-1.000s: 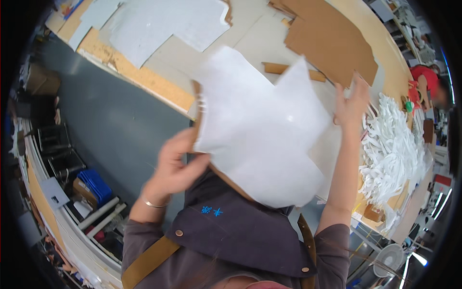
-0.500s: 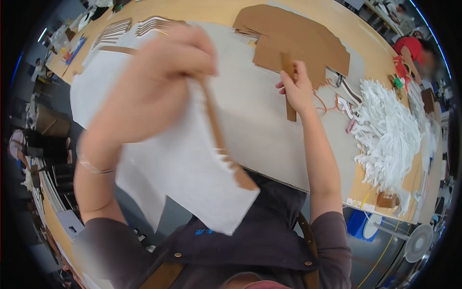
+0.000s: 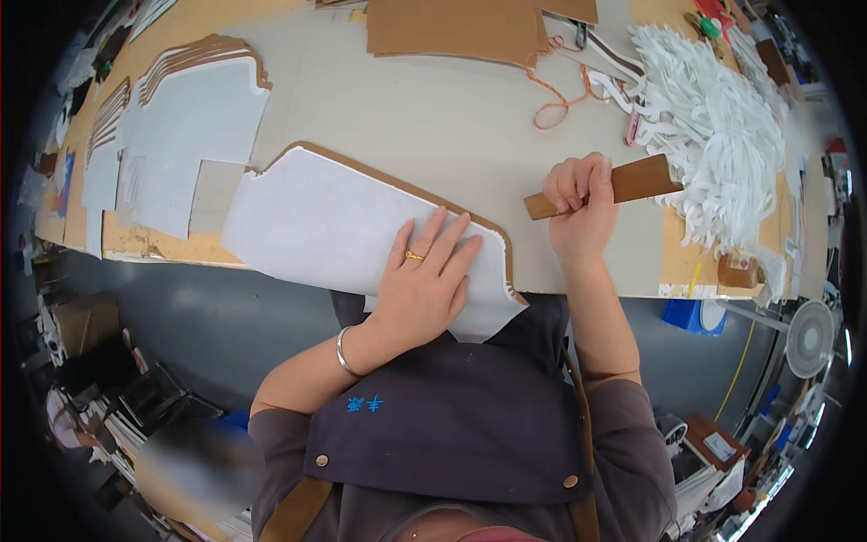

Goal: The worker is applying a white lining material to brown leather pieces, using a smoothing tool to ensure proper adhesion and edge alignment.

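A leather-like panel lies on the grey table surface in front of me, its white backing up. A narrow brown rim shows along its far and right edges, and its lower part hangs over the table's near edge. My left hand rests flat on the panel's right half, fingers spread, close to the brown rim. To the right of the panel, my right hand is closed in a fist round a flat brown strip, which looks like wood. The strip is raised above the table and slants up to the right.
Stacks of similar white-backed panels lie fanned out at the left. Brown sheets sit at the far middle. Orange cord and a large heap of white strips lie at the right, with a small amber block by the near edge.
My left hand has lowered the panel from the air onto the table and opened flat on it. My right hand has come nearer, and its strip has turned from upright to sideways.
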`<action>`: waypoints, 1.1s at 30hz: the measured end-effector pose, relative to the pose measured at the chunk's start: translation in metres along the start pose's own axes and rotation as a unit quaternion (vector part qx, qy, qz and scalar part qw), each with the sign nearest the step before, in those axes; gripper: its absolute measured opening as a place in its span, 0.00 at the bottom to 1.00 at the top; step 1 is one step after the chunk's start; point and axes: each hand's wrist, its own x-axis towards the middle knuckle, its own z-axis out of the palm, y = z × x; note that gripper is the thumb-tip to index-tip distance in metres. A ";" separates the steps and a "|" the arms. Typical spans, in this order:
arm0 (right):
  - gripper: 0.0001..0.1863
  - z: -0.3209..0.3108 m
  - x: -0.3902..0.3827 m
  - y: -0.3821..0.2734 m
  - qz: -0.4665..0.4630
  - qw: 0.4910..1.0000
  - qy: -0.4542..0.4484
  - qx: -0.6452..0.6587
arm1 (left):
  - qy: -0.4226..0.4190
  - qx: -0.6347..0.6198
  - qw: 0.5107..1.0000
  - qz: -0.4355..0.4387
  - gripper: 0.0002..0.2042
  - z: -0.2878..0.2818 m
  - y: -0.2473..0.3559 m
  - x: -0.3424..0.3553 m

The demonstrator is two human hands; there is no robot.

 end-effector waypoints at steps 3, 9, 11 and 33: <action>0.22 0.012 -0.013 -0.003 0.007 0.998 0.036 0.046 | -0.009 0.007 0.998 0.064 0.26 0.011 0.001 0.000; 0.25 0.011 -0.025 0.001 0.018 0.996 0.067 0.063 | 0.010 0.017 0.999 0.042 0.25 0.012 0.010 0.003; 0.25 0.011 -0.028 0.005 0.020 0.996 0.057 0.072 | 0.006 0.014 0.999 0.041 0.24 0.011 0.011 0.004; 0.22 0.022 -0.058 0.004 -0.056 0.998 0.016 -0.002 | 0.027 0.001 0.999 0.029 0.22 0.017 0.011 0.003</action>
